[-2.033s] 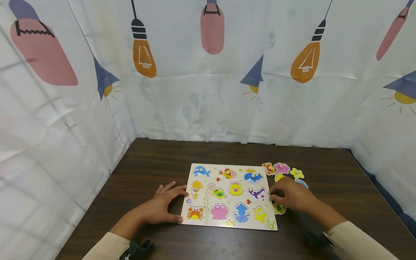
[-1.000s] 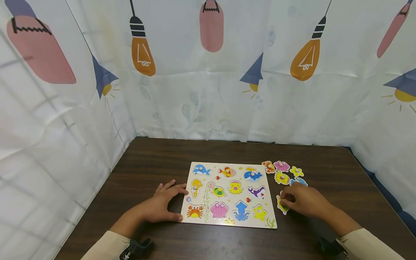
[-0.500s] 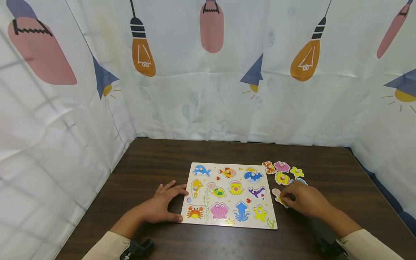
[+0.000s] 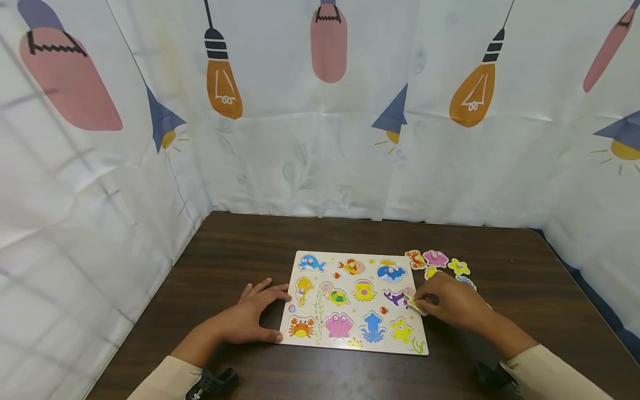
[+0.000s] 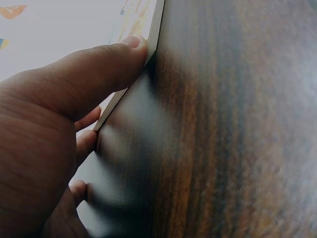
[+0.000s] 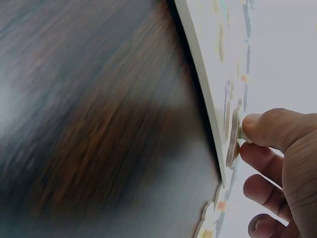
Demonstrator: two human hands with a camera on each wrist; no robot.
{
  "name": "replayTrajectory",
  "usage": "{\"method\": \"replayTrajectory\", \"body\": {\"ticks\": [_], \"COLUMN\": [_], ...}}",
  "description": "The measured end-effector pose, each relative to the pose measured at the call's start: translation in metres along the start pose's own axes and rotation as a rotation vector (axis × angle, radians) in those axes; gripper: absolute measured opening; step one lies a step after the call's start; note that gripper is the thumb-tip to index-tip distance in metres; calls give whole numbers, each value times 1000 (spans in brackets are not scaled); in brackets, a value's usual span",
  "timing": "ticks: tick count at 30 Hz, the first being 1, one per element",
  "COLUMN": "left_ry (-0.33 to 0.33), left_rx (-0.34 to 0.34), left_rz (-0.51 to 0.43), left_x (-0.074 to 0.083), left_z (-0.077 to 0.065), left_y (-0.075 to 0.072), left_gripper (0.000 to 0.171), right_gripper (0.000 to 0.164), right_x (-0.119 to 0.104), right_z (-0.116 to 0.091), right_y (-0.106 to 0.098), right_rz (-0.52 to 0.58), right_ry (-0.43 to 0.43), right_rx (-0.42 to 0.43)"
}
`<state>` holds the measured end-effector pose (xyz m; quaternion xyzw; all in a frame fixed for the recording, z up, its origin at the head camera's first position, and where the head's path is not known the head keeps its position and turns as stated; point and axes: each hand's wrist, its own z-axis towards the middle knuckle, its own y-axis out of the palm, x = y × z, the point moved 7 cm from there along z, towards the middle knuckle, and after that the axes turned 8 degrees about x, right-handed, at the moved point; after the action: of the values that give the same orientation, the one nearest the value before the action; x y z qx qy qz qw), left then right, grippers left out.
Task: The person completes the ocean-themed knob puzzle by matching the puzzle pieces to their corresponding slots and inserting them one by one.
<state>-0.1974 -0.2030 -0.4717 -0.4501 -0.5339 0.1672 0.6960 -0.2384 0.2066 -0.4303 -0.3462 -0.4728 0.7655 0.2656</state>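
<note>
A wooden sea-animal puzzle board (image 4: 345,347) lies on the table. My left hand (image 4: 252,316) rests at its left edge, thumb at the lower corner and fingers spread along the side; in the left wrist view the thumb (image 5: 99,69) touches the board's edge. Over the board's right edge, my right hand (image 4: 452,300) pinches a turtle puzzle piece (image 4: 412,301) by its small knob. That piece (image 6: 234,136) shows edge-on in the right wrist view, just above the board. It partly covers the purple whale picture (image 4: 395,298).
Loose pieces lie beyond the board's right edge: a crab (image 4: 415,259), a pink shell (image 4: 436,258), a yellow star (image 4: 459,266) and others partly hidden by the right hand. The dark table (image 4: 260,239) meets a printed white curtain (image 4: 320,166) at the back.
My right hand has picked up the turtle piece from the table right of the board and carried it left, over the board's right edge. The left hand stays in place.
</note>
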Motion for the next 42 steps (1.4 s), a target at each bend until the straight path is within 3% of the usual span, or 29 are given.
{"method": "replayTrajectory", "body": {"ticks": [14,25,42], "left_ry": [-1,-11,-14], "left_rx": [-1,-6,-4], "left_rz": [-6,-2,5], "left_x": [3,2,0], "left_z": [-1,-1,-1], "left_y": [-1,0,0], "left_gripper": [72,72,73], "right_gripper": [11,9,8], "right_x": [-22,-35,-57], "right_z": [21,36,54], "right_y": [13,23,37], "right_rz": [5,19,34], "right_ry": [-5,10,-24], "right_rx": [6,-55,-75]}}
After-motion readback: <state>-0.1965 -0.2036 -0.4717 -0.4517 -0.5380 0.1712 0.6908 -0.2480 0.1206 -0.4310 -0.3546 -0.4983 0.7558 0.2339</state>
